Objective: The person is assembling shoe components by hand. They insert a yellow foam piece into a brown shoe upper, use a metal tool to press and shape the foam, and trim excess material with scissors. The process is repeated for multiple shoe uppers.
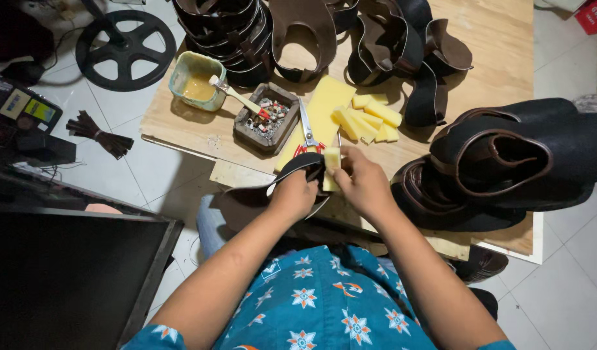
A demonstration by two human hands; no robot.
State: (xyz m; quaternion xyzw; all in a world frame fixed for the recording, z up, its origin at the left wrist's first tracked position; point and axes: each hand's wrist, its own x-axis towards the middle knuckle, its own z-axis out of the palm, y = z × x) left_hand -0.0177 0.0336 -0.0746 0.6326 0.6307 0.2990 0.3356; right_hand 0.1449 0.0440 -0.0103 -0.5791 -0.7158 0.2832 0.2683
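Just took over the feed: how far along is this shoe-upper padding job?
Looks done: stacked dark uppers at right. In hand: left hand holds one upper piece; right hand presses a yellow foam piece against it. Left: cut foam strips and more uppers across the board; whether those are padded, I cannot tell.

On the plywood tabletop sit a glue pot with a brush, a small tray of bits, red-handled scissors and stacked dark shoe uppers.
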